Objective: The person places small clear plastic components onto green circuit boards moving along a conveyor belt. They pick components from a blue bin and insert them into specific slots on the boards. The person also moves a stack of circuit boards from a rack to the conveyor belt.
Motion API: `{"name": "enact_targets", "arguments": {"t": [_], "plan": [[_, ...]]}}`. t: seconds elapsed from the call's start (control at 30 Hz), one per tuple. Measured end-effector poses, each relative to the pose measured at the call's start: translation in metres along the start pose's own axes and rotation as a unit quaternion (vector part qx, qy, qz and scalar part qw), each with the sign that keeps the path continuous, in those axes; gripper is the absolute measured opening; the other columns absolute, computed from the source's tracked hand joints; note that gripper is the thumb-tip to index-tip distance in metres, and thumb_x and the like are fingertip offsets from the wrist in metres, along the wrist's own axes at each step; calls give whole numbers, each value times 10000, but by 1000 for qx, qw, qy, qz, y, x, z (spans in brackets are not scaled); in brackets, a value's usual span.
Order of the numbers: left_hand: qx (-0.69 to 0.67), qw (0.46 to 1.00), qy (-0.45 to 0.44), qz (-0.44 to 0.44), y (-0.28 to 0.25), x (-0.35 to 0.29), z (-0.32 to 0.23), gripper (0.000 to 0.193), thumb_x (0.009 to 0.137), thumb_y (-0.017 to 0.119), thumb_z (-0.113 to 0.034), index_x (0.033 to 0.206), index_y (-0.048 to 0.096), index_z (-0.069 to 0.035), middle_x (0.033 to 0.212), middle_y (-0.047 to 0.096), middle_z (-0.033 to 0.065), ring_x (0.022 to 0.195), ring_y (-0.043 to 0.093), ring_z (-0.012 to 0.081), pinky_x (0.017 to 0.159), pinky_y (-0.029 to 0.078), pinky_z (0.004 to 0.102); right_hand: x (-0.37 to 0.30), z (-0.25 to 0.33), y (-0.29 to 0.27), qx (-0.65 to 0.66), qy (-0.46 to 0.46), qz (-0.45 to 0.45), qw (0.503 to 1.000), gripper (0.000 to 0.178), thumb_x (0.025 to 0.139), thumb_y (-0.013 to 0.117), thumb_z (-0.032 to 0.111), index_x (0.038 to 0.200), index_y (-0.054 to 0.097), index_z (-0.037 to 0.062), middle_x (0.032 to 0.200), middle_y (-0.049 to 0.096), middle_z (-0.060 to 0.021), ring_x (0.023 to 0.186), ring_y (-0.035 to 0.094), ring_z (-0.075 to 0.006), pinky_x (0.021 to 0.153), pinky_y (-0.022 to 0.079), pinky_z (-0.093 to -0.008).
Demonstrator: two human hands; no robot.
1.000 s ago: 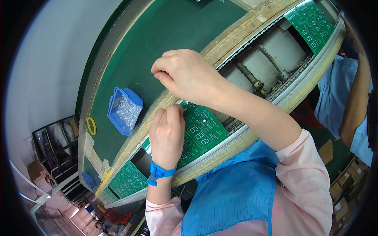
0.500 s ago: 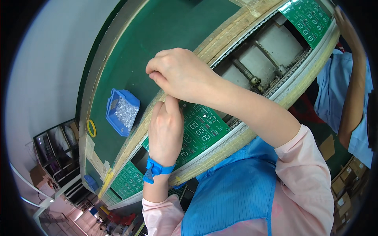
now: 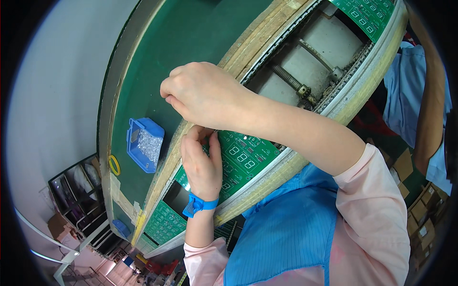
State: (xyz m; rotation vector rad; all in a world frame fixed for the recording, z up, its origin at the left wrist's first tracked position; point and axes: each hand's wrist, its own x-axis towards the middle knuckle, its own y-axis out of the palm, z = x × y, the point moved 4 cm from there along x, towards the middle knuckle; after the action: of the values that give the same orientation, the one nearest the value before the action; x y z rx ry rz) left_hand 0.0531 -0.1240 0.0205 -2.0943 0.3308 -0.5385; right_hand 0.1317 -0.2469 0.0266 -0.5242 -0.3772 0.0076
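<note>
Over a green circuit board [image 3: 248, 155] with white digit outlines, my left hand [image 3: 200, 159] curls its fingers and thumb toward each other near the board's upper edge. Whatever sits at those fingertips is too small to make out. A blue strap [image 3: 199, 205] circles the left wrist. My right hand [image 3: 202, 93] is closed just above the left one, with thumb and fingers pressed together. Its grip hides any small thing inside. Left of both hands, a blue bin [image 3: 145, 145] full of small clear parts stands on the green bench top [image 3: 157, 90].
The board rests on a chain conveyor [image 3: 350, 71] with a threaded shaft [image 3: 288, 78] in the gap. More boards lie at the upper right [image 3: 365, 16] and lower left [image 3: 164, 221]. A yellow tape ring [image 3: 114, 165] is by the bin. Another person's arm [image 3: 429, 95] shows far right.
My right hand has shifted slightly left. My left hand's fingers have bent more, and a gap now shows between its thumb and fingers. The whole view has shifted a little.
</note>
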Motion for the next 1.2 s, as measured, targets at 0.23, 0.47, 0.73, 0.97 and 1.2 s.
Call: {"name": "enact_targets", "arguments": {"t": [0.23, 0.47, 0.73, 0.97, 1.2], "plan": [[42, 999, 9, 2, 2, 1, -3, 370, 838, 676, 32, 1166, 507, 5, 895, 634, 127, 782, 617, 228, 722, 483, 338, 0, 0, 1, -2, 5, -1, 1000, 130, 823, 600, 84, 855, 704, 12, 858, 690, -142, 825, 665, -324, 733, 542, -422], [98, 993, 5, 68, 0, 17, -15, 291, 819, 680, 30, 1052, 506, 19, 872, 616, 158, 758, 590, 299, 702, 472, 387, 1, -2, 1, 7, 1, 2, 1000, 127, 823, 607, 90, 855, 702, 13, 847, 688, -138, 827, 664, -321, 727, 540, -423], [61, 997, -31, 30, -3, 6, -9, 535, 731, 807, -108, 1165, 524, 23, 949, 594, 168, 913, 548, 327, 791, 447, 422, 0, 0, -3, 29, -1, -19, 999, 117, 819, 624, 86, 861, 708, 16, 856, 689, -150, 810, 667, -326, 726, 542, -414], [125, 988, -87, 34, -16, -15, 6, 749, 675, 847, -262, 1265, 480, 20, 1114, 522, 178, 1055, 478, 356, 925, 397, 440, 4, -5, -8, 251, 113, 41, 960, 191, 807, 690, 51, 985, 723, -8, 928, 722, -144, 816, 701, -211, 749, 556, -311], [103, 992, -62, 40, -45, -14, 13, 759, 643, 860, -175, 1294, 493, -42, 1144, 535, 165, 1074, 476, 355, 950, 395, 419, -3, -7, 8, 442, 232, 170, 850, 226, 903, 647, 58, 1106, 671, -37, 962, 710, -120, 856, 663, -126, 793, 546, -253]]}}
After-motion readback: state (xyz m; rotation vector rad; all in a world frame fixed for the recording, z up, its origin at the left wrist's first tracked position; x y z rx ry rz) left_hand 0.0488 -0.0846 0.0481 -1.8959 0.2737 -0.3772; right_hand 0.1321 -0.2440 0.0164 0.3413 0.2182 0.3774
